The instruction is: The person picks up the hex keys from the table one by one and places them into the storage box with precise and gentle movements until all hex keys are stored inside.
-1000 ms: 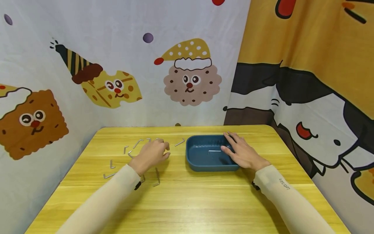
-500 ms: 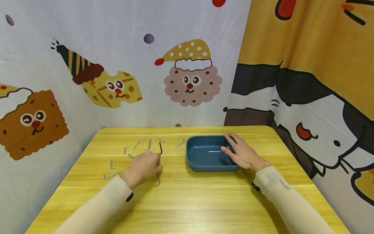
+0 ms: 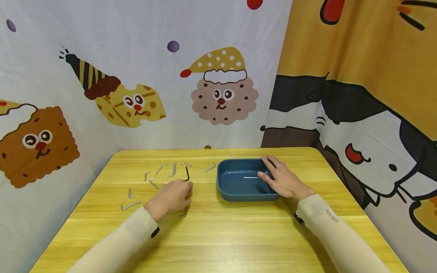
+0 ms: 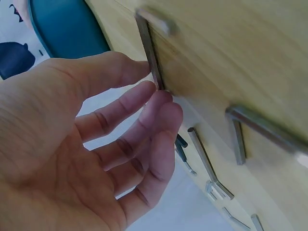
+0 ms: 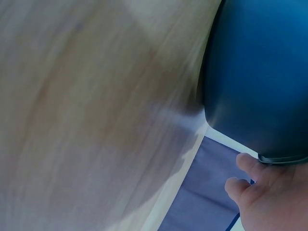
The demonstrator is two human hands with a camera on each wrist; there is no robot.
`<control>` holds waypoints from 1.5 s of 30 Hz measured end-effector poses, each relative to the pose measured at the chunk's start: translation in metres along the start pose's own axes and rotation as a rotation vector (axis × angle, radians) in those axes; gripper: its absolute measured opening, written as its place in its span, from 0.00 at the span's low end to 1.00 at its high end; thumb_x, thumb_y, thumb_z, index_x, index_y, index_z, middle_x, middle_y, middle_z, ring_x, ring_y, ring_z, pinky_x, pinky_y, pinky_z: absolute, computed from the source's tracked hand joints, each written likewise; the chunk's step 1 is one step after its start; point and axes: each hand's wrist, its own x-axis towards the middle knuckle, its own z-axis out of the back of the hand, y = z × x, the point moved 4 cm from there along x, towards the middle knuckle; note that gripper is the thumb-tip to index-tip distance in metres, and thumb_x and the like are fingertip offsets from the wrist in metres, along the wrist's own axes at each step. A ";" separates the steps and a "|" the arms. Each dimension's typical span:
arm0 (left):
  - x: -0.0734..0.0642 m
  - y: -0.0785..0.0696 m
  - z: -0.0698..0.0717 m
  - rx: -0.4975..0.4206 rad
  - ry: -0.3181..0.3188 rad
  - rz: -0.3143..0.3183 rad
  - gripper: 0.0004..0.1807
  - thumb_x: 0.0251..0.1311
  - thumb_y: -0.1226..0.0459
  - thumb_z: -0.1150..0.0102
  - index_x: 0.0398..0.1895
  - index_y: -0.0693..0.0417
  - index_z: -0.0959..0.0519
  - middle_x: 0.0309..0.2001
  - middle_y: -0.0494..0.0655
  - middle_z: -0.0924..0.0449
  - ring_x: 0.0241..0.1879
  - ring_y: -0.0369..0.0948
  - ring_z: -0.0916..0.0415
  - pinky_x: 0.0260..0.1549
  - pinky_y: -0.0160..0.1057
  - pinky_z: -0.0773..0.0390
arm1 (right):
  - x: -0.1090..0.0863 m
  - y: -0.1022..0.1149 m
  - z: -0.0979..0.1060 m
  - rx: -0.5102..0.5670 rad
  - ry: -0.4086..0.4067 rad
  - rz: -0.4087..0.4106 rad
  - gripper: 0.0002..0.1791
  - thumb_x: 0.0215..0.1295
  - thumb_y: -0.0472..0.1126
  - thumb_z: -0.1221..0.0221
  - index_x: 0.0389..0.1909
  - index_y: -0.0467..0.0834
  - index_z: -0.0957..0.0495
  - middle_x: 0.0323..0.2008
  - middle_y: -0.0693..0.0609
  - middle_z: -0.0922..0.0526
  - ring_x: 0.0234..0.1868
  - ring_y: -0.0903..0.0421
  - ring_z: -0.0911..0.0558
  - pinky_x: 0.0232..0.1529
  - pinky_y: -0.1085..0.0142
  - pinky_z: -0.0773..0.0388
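My left hand (image 3: 170, 198) is at the near side of the scattered hex keys, palm turned aside. In the left wrist view, its thumb and fingertips pinch one end of a silver hex key (image 4: 150, 53), whose short bent arm points away from the hand. My right hand (image 3: 284, 179) rests over the right rim of a blue rectangular box (image 3: 249, 198), fingers spread fairly straight and thumb over the inside. One silver hex key (image 3: 250, 177) lies in the box. A black hex key (image 3: 187, 173) lies just beyond my left hand.
Several more silver hex keys lie on the wooden table (image 3: 218, 242), among them an L-shaped key (image 3: 131, 205) at the left and a lone key (image 3: 209, 167) left of the box's far corner. A cartoon-printed curtain (image 3: 136, 45) hangs behind the table.
My left hand has drawn back from the far keys toward the near one, uncovering the black hex key, and now has its fingertips on the near key. The right hand has stayed on the box.
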 end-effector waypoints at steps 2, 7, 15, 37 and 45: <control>0.002 -0.002 0.000 0.005 -0.017 -0.023 0.06 0.70 0.74 0.26 0.40 0.55 0.12 0.37 0.44 0.09 0.35 0.39 0.14 0.38 0.46 0.08 | 0.000 0.000 0.000 0.003 -0.001 -0.002 0.48 0.94 0.72 0.56 0.98 0.47 0.50 0.96 0.38 0.48 0.96 0.27 0.49 0.93 0.25 0.52; 0.005 -0.005 -0.002 0.019 -0.042 -0.052 0.07 0.71 0.76 0.29 0.42 0.57 0.10 0.40 0.48 0.06 0.38 0.43 0.09 0.40 0.46 0.06 | -0.001 0.000 0.000 0.003 -0.003 -0.001 0.48 0.93 0.71 0.56 0.98 0.47 0.49 0.96 0.38 0.48 0.95 0.26 0.48 0.93 0.25 0.52; 0.000 -0.002 -0.002 -0.023 -0.014 0.003 0.09 0.65 0.76 0.24 0.39 0.57 0.15 0.35 0.47 0.13 0.34 0.39 0.19 0.35 0.43 0.12 | -0.001 -0.001 0.001 0.003 -0.004 -0.001 0.48 0.94 0.71 0.56 0.98 0.47 0.49 0.96 0.37 0.47 0.95 0.26 0.48 0.92 0.23 0.51; -0.011 -0.009 0.000 -0.086 0.052 0.045 0.15 0.64 0.82 0.27 0.50 0.63 0.13 0.44 0.56 0.08 0.36 0.41 0.15 0.37 0.41 0.09 | -0.001 0.001 0.003 0.012 -0.003 0.001 0.47 0.94 0.71 0.56 0.98 0.46 0.49 0.96 0.37 0.48 0.95 0.26 0.48 0.92 0.23 0.52; -0.009 -0.011 -0.001 -0.054 0.026 0.024 0.12 0.67 0.81 0.28 0.48 0.62 0.13 0.44 0.56 0.07 0.43 0.49 0.08 0.43 0.48 0.05 | -0.002 0.002 0.002 0.006 -0.006 -0.004 0.48 0.94 0.71 0.56 0.98 0.46 0.49 0.96 0.37 0.47 0.94 0.24 0.47 0.90 0.21 0.48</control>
